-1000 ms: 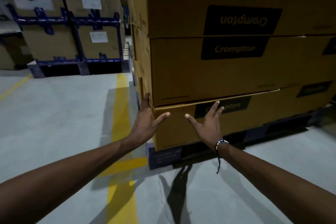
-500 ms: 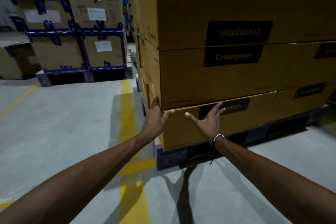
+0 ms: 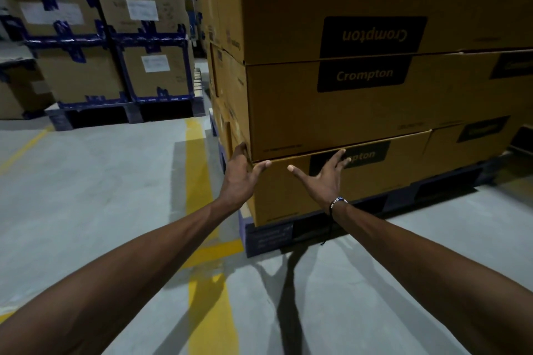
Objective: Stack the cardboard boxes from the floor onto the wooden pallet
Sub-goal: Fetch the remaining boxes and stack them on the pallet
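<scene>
Cardboard in a taped, blue-strapped stack (image 3: 115, 46) stands on its own pallet far to the left, well apart from the work, and a yellow floor line (image 3: 199, 181) runs between it and the near load. The left hand (image 3: 239, 179) sits at the corner of the bottom box (image 3: 288, 196), fingers straight along the side face and thumb laid over the front edge, holding nothing. Just to its right, the right hand (image 3: 326, 179) lies spread and flat on that box's front panel, fingers wide across the printed label, also holding nothing. This box rests on the blue pallet (image 3: 268, 236) under the middle box (image 3: 331, 112) and the top box (image 3: 346, 3), and its front face stands a little proud of the one above. The step looks like squaring that bottom box into the stack. To do it well, push with flat palms low and level, both hands evenly, so the box slides rather than twists; keep fingertips out of the seam beneath the upper boxes, whose weight pins it.
</scene>
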Motion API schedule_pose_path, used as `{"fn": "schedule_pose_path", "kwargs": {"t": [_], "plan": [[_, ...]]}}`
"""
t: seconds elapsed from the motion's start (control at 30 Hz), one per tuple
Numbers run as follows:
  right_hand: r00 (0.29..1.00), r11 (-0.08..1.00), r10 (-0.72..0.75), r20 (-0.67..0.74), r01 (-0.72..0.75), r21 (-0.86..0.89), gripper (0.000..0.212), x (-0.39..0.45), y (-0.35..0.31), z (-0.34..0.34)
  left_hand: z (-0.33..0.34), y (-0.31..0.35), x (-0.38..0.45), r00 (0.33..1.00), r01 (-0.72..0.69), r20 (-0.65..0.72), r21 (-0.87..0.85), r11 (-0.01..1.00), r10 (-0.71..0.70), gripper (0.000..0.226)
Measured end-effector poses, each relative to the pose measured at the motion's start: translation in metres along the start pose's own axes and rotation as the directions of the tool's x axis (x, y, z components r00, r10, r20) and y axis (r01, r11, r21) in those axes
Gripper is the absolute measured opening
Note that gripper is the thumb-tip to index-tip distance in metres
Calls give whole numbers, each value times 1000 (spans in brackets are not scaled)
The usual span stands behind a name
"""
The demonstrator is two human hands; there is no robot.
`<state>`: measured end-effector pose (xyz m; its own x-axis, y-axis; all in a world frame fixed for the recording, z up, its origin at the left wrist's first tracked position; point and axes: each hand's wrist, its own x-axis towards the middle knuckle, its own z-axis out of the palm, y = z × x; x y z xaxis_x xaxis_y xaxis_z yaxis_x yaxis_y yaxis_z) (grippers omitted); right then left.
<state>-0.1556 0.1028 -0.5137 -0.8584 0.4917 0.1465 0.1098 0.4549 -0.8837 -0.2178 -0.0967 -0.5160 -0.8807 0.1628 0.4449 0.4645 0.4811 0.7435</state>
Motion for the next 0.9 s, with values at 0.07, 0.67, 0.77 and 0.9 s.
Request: {"fn": "schedule_pose_path", "kwargs": {"t": [0.07, 0.67, 0.77, 0.9], "plan": [[1000, 1000, 2, -2, -2, -4, 146, 1, 1, 0, 0, 1, 0, 1000, -5, -16, 7, 1000, 5, 82], [1000, 1000, -15, -1, 15, 25, 146, 7, -3, 11, -5, -3, 7, 997, 16, -70, -7, 1000, -16, 82], [1000, 1000, -15, 0, 15, 23, 146, 8, -5, 12, -6, -4, 9, 998, 19, -68, 11, 1000, -18, 82], [1000, 1000, -15, 14, 15, 16, 145, 8, -5, 11, -8, -5, 11, 998, 14, -58, 15, 1000, -13, 81]]}}
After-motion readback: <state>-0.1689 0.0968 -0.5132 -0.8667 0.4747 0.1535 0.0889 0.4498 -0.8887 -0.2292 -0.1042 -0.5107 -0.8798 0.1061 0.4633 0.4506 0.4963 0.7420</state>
